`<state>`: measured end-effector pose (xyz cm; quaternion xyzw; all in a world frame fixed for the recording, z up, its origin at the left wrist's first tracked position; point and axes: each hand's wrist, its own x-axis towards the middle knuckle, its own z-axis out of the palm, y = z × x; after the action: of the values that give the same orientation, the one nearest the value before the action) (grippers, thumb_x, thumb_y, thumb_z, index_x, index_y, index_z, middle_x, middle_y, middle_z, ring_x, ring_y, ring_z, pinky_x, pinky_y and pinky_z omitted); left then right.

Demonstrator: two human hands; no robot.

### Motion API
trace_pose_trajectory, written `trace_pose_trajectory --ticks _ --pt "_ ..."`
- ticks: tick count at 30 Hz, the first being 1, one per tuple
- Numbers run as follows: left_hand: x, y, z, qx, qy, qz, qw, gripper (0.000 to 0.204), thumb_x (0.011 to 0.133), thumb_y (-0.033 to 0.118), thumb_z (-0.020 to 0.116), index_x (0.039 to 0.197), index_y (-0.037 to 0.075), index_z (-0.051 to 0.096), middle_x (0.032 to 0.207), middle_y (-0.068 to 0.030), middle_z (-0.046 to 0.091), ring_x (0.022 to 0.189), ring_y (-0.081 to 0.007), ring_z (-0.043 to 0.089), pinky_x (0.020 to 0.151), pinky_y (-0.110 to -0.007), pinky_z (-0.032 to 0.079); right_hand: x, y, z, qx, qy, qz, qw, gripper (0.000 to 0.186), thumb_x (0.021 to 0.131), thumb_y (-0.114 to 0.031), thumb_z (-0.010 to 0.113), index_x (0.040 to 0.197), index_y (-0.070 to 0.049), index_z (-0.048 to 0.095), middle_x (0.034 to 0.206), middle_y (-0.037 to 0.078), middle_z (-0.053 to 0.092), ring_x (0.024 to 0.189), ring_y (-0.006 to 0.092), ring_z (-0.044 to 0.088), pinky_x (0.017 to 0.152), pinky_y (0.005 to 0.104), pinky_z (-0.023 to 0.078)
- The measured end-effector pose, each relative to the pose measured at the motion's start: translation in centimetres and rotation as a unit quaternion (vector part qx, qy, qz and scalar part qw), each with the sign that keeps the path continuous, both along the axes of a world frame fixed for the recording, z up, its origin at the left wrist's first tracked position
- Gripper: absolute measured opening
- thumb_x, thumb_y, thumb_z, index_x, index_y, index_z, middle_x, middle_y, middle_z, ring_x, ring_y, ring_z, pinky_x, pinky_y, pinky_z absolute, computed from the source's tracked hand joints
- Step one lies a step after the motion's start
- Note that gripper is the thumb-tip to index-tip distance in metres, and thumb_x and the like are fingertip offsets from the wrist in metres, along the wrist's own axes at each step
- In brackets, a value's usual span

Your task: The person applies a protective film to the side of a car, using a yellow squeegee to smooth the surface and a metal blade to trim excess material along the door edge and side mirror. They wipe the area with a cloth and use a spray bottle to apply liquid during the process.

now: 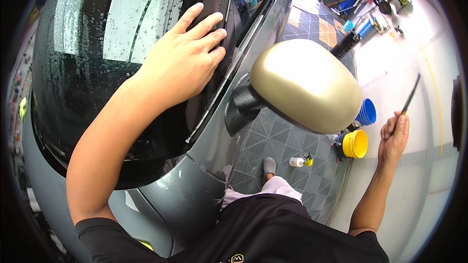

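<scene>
My left hand [187, 58] lies with fingers spread on the edge of a car's wet windshield [129, 22], by the dark pillar beside the door window. Water drops and streaks cover the glass. Out to the right, away from the car, my right hand [394, 136] is closed around a slim dark stick-like tool [412, 93] that points up. Its exact kind is too small to make out. Between my two hands juts the car's gold-coloured side mirror [307, 83] on a black mount [242, 104]. Below the windshield is the grey car body [187, 202].
A white bottle [296, 162] with a yellow top lies on the grey tiled floor [273, 139]. A yellow bucket [355, 143] and a blue bucket [368, 111] are along the white wall [419, 175]. Hoses and equipment [382, 7] line the far right.
</scene>
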<state>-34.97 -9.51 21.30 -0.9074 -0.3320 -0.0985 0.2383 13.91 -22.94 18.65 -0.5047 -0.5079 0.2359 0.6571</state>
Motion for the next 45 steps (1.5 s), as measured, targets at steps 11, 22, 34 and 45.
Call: trace_pose_trajectory --ticks 11,22,34,45 --pt "4.1 -6.3 -0.3 0.037 -0.076 0.222 0.971 0.028 0.078 -0.003 0.067 0.106 -0.001 0.067 0.128 -0.0156 0.062 0.127 -0.0338 0.055 0.11 -0.048 0.042 6.9 24.8 -7.9 -0.003 -0.372 0.102 0.923 0.025 0.104 -0.014 0.05 0.122 -0.001 0.061 0.09 0.006 0.064 0.077 0.0132 0.06 0.072 0.0277 0.047" --pt "21.8 -22.4 -16.6 0.088 -0.391 0.655 0.641 0.02 0.095 -0.002 0.055 0.112 -0.007 0.063 0.109 -0.0186 0.063 0.099 -0.0312 0.063 0.088 -0.036 0.049 -6.3 37.9 -6.7 0.208 -0.416 0.494 0.735 0.038 0.086 0.002 0.061 0.123 -0.003 0.058 0.082 0.011 0.058 0.071 0.028 0.062 0.064 0.0389 0.05" --pt "38.7 1.5 -25.1 0.097 -0.415 0.689 0.586 0.035 0.093 0.004 0.056 0.125 -0.01 0.056 0.135 -0.0288 0.053 0.115 -0.0438 0.059 0.102 -0.047 0.047 -16.9 44.7 -8.4 0.48 -0.312 0.639 0.513 0.056 0.07 0.004 0.067 0.126 0.005 0.057 0.088 0.009 0.055 0.065 0.0193 0.058 0.057 0.031 0.051" --pt "30.9 12.4 -17.2 0.206 -0.384 0.785 0.44 0.064 0.098 0.017 0.054 0.148 -0.012 0.028 0.156 -0.0344 0.023 0.135 -0.0495 0.042 0.106 -0.048 0.044 -22.2 42.7 -7.2 0.549 -0.34 0.658 0.388 0.048 0.081 -0.017 0.063 0.122 0.008 0.058 0.083 0.005 0.055 0.065 0.0136 0.058 0.054 0.026 0.049"
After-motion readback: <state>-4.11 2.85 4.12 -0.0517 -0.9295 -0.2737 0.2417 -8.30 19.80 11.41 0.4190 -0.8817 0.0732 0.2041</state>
